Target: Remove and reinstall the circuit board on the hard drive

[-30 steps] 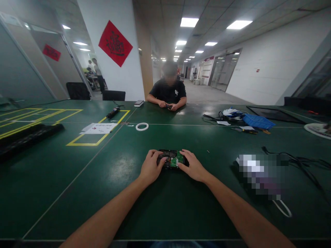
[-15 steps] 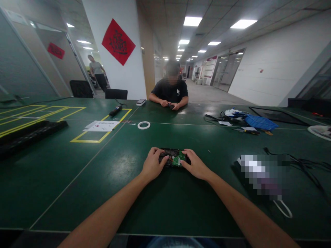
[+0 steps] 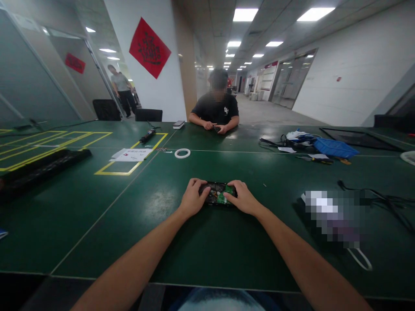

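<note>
A black hard drive (image 3: 216,192) with a green circuit board on top lies flat on the green table (image 3: 136,207) straight ahead of me. My left hand (image 3: 192,199) grips its left end, fingers curled over the edge. On the other end sits my right hand (image 3: 243,198), its fingers closed round that edge and the thumb resting on the green board. Both forearms reach in from the bottom of the view.
A person in a black shirt (image 3: 216,113) sits across the table, handling a small item. A white tape ring (image 3: 182,153), a paper sheet (image 3: 131,154), a black tray (image 3: 39,166), a blue bin (image 3: 335,148) and cables (image 3: 379,199) lie around. Another person (image 3: 120,88) stands far left.
My hands stay on the hard drive and have drawn slightly closer together on it. My head has tipped down a little. The person at the far left has walked nearer.
</note>
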A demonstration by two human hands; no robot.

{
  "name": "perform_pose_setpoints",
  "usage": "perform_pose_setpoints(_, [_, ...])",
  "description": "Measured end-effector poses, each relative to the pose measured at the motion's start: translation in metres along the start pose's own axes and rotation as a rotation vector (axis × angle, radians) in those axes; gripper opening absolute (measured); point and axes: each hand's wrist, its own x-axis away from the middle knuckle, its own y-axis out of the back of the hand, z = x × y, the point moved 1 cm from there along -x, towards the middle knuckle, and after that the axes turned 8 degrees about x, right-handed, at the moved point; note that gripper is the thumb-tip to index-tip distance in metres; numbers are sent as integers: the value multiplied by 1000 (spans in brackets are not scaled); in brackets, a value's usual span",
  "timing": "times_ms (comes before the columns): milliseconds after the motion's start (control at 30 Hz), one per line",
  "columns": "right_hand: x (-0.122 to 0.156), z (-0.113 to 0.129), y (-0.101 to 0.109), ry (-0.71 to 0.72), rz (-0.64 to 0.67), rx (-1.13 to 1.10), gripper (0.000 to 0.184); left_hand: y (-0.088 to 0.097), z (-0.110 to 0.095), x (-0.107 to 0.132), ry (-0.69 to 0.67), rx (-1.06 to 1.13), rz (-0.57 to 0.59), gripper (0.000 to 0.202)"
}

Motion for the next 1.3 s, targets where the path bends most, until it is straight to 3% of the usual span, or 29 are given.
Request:
perform_pose_setpoints(133, [0,-11,2,-93,-40,-231,44,6,0,0,-34,10,-49,22])
perform_pose_setpoints(233, [2,-15,6,-138,-197,-268,36,17,-7,2,-59,-20,-162,31])
perform_pose_setpoints(333, [10,2,10,18,-330,-74,31,23,-29,6,-95,-17,-264,34])
perform_pose_setpoints(400, [16,22,8,181,-339,20,31,18,-51,11,-161,46,-278,32])
perform_pose_setpoints(500, [22,48,-1,409,-292,71,33,-2,-87,20,-215,255,-223,30])
perform_pose_setpoints(600, [26,54,-6,433,-342,95,28,-24,-109,28,-145,443,-236,33])
perform_pose_setpoints(733, [28,49,-4,395,-291,237,26,-36,-112,33,-94,551,-215,35])
perform_pose_setpoints(800, [28,49,0,440,-288,306,24,-36,-108,34,-118,579,-169,38])
perform_pose_setpoints(933, [24,48,14,564,-447,387,21,-33,-99,37,-211,556,-93,49])
perform_pose_setpoints(1033, [20,36,31,459,-585,410,16,-37,-93,38,-247,349,-15,47])
perform_pose_setpoints(1100, [17,19,43,285,-602,399,15,-43,-91,39,-267,135,73,42])
perform_pose_setpoints(1200, [13,-19,63,-147,-461,425,15,-56,-92,40,-291,-195,153,41])
perform_pose_setpoints(1300, [13,-64,82,-535,-249,431,20,-65,-97,37,-279,-380,165,52])
